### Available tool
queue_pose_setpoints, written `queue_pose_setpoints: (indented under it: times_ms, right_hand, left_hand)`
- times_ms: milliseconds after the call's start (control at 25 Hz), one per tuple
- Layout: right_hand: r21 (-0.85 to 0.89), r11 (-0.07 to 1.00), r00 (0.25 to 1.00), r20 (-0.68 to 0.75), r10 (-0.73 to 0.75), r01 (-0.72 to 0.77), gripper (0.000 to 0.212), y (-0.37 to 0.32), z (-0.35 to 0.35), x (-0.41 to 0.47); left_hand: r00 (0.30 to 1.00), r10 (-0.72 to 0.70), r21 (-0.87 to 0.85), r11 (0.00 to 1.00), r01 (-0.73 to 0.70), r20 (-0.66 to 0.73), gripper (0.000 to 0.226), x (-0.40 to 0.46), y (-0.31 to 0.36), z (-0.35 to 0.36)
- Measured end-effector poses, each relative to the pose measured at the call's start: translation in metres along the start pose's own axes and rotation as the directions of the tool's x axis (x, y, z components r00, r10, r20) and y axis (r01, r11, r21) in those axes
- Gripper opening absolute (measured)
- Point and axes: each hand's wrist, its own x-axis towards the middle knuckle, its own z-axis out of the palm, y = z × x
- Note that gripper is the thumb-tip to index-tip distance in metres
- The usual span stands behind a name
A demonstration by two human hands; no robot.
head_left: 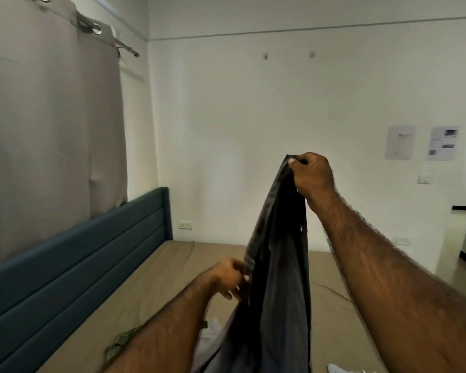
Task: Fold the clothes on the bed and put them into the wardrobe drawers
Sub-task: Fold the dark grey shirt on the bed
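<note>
I see my right hand (311,173) raised, its grip clamped on the top edge of the dark grey garment (277,278), which hangs down from there over the bed (156,278). Lower left of that grip, my left hand (228,277) pinches the garment's side edge.

The bed (326,313) fills the lower part of the view, covered by a tan sheet (172,267) with a few creases. A blue padded headboard (73,262) with lengthwise channels runs along its left side. On the sheet at the near left lies an olive-green garment (121,343), partly hidden behind a forearm. Just right of it, near the middle, lies a white cloth (211,328). Another white piece (339,368) shows at the near right edge.
</note>
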Motion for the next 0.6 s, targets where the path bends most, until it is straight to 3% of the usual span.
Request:
queue_pose_setpoints:
  times_ms: [40, 80, 160, 240, 280, 320, 360, 400, 440, 480, 520, 560, 600]
  right_hand:
    - [-0.049, 0.999, 1.0, 0.012, 0.013, -0.012, 0.02, 0.009, -0.004, 0.006]
    - [-0.127, 0.991, 0.999, 0.014, 0.038, -0.036, 0.021, 0.018, -0.008, 0.01]
    - [-0.237, 0.956, 0.983, 0.025, 0.181, -0.17, 0.021, 0.038, -0.02, 0.023]
    - [-0.249, 0.948, 0.972, 0.072, 0.223, -0.199, 0.02, 0.042, -0.025, 0.033]
    - [-0.233, 0.961, 0.985, 0.049, 0.167, -0.152, 0.02, 0.035, -0.027, 0.037]
    - [-0.196, 0.98, 0.998, -0.046, 0.032, -0.04, 0.02, 0.025, -0.026, 0.035]
    - [-0.097, 0.988, 0.972, -0.194, -0.134, 0.117, 0.018, 0.013, -0.025, 0.031]
    - [-0.029, 0.956, 0.902, -0.325, -0.286, 0.293, 0.016, 0.012, -0.02, 0.028]
    - [-0.043, 0.913, 0.852, -0.345, -0.394, 0.405, 0.014, 0.012, -0.016, 0.029]
    - [-0.14, 0.892, 0.876, -0.176, -0.45, 0.43, 0.014, 0.019, -0.007, 0.024]
    - [-0.308, 0.868, 0.921, 0.149, -0.36, 0.389, 0.017, 0.028, -0.001, 0.021]
    - [-0.493, 0.814, 0.918, 0.377, -0.118, 0.307, 0.024, 0.042, -0.004, 0.024]
    - [-0.536, 0.813, 0.916, 0.401, 0.009, 0.227, 0.028, 0.045, -0.012, 0.026]
  left_hand:
    - [0.974, -0.049, -0.145, 0.989, 0.017, -0.219, 0.017, 0.005, 0.002, -0.014]
    - [0.89, -0.108, -0.258, 0.966, -0.011, -0.443, 0.013, 0.01, 0.003, -0.038]
    - [0.642, -0.097, -0.199, 0.976, -0.089, -0.761, 0.017, 0.005, 0.028, -0.08]
    - [0.524, 0.043, -0.058, 0.983, -0.176, -0.851, 0.019, -0.01, 0.08, -0.108]
    - [0.482, 0.102, -0.019, 0.971, -0.239, -0.87, 0.018, -0.023, 0.115, -0.115]
    - [0.396, 0.161, 0.014, 0.937, -0.348, -0.904, 0.018, -0.033, 0.144, -0.118]
    - [0.268, 0.216, 0.063, 0.874, -0.482, -0.939, 0.016, -0.048, 0.171, -0.116]
    - [0.119, 0.307, 0.18, 0.784, -0.594, -0.944, 0.012, -0.054, 0.184, -0.113]
    - [0.035, 0.459, 0.351, 0.724, -0.594, -0.888, 0.007, -0.055, 0.195, -0.107]
    - [0.093, 0.604, 0.483, 0.711, -0.51, -0.792, 0.007, -0.046, 0.189, -0.097]
    - [0.302, 0.68, 0.582, 0.73, -0.357, -0.668, 0.01, -0.04, 0.182, -0.091]
    - [0.542, 0.546, 0.538, 0.821, -0.193, -0.639, 0.018, -0.032, 0.174, -0.089]
    - [0.613, 0.366, 0.408, 0.91, -0.078, -0.7, 0.025, -0.033, 0.17, -0.086]
